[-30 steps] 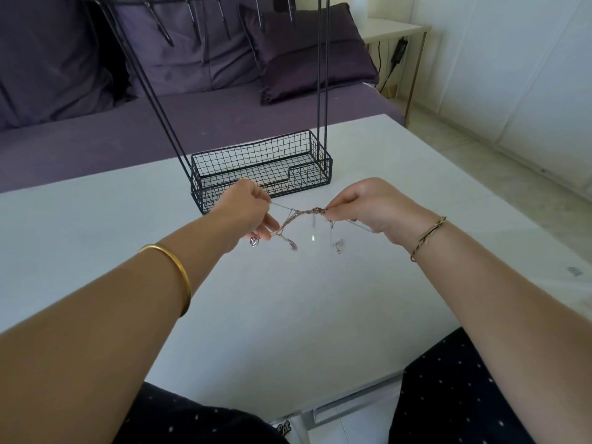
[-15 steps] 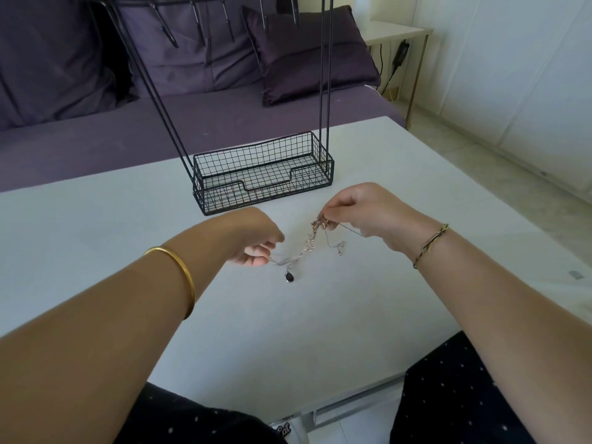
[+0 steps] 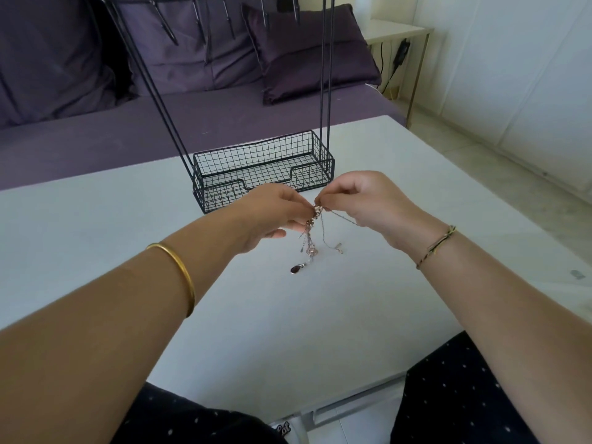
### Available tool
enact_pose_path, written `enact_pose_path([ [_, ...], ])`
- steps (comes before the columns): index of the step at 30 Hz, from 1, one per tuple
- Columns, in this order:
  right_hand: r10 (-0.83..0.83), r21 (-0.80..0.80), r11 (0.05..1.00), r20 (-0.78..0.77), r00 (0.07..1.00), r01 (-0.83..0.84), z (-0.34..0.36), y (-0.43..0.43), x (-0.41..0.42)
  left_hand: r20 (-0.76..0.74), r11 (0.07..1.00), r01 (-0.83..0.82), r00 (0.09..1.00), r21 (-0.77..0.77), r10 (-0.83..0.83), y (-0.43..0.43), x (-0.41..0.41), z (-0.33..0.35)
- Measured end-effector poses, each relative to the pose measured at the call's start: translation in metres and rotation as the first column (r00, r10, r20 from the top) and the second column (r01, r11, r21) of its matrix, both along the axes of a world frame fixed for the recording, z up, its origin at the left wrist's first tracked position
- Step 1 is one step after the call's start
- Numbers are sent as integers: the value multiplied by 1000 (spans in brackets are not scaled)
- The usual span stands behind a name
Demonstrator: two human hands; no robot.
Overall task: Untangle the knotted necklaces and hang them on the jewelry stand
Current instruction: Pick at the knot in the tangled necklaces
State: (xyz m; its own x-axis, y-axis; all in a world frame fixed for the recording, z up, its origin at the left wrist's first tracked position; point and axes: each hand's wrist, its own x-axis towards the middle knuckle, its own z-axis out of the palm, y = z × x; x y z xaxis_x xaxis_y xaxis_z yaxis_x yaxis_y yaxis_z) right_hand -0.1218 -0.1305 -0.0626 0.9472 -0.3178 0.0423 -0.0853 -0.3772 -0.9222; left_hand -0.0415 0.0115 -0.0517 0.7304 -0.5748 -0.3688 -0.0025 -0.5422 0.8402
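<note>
Silver and rose-gold, the knotted necklaces [image 3: 311, 233] dangle over the white table [image 3: 288, 331] before the jewelry stand [image 3: 262, 168]; our left hand [image 3: 270, 216] and right hand [image 3: 365, 200] pinch the knot, fingers [image 3: 333, 194] clamped together on it.

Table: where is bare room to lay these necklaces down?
Bare table shows between the forearms toward the near edge, and left of the left hand. Crowded where the necklaces dangle by the right hand, before the jewelry stand.
</note>
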Motion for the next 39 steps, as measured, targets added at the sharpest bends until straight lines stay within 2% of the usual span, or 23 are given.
enact_pose_path([
  [5, -63, 45, 997, -1, 998, 63, -1, -1, 2, -99, 990, -121, 988, -67, 114, -4, -1, 5],
  [9, -55, 107, 993, -22, 998, 57, -3, 3, 3, -120, 979, -185, 977, -81, 175, -6, -4, 7],
  [14, -34, 119, 992, -27, 999, 37, -6, 4, 5, -232, 928, -321, 933, -186, 276, -7, -5, 9],
  [16, -34, 177, 984, -22, 999, 38, -7, 5, 6, -256, 908, -352, 921, -228, 293, -9, -5, 10],
  [19, -68, 305, 950, 4, 998, 64, -8, 7, 8, -227, 925, -313, 937, -215, 264, -8, -4, 10],
  [22, -98, 423, 903, 17, 995, 82, -7, 7, 7, -180, 966, -185, 972, -179, 153, -6, -5, 9],
  [26, -106, 449, 889, 9, 994, 91, -9, 10, 8, -141, 983, -108, 986, -149, 87, -5, -7, 7],
  [32, -145, 559, 818, -28, 989, 136, -9, 11, 10, -176, 969, -182, 973, -169, 152, -5, -5, 8],
  [35, -91, 565, 818, -60, 994, 109, -8, 14, 9, -205, 934, -269, 953, -235, 223, -7, -5, 10],
  [39, -29, 569, 818, -113, 993, 89, -7, 20, 9, -140, 912, -316, 947, -260, 288, -9, -3, 9],
])
